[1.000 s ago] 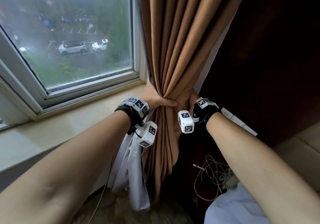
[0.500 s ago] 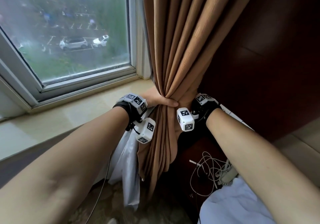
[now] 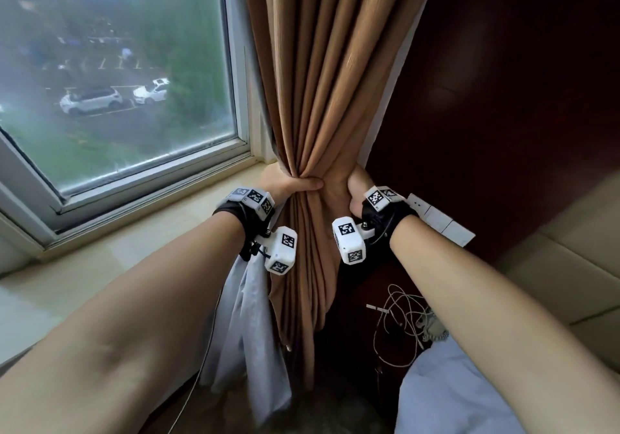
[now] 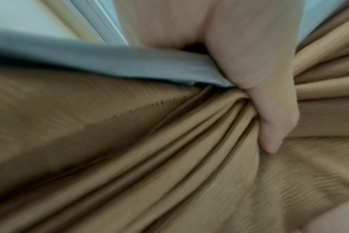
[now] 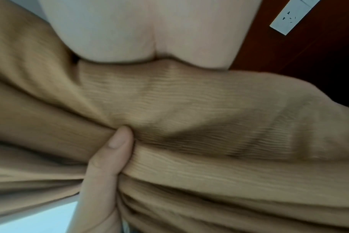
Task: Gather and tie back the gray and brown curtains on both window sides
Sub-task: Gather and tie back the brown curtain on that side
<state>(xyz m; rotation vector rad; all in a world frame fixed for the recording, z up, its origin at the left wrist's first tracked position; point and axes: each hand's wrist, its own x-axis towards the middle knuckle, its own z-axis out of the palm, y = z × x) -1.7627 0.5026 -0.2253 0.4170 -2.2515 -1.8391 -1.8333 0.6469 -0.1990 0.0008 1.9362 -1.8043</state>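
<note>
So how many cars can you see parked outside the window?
2, both white, side by side in the lot: one car on the left, another to its right. The blurred glass may hide others.

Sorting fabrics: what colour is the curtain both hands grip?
Tan-brown curtain, finely ribbed; the right wrist view shows it best.

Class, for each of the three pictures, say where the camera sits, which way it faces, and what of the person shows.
Head: worn on the head, facing down at the brown curtain by the window; both forearms, left hand, right hand.
Left wrist: along the hand; thumb gripping folds, gray curtain.
Right wrist: along the hand; palm, thumb.
Shared: all show the bunched brown curtain.
</note>
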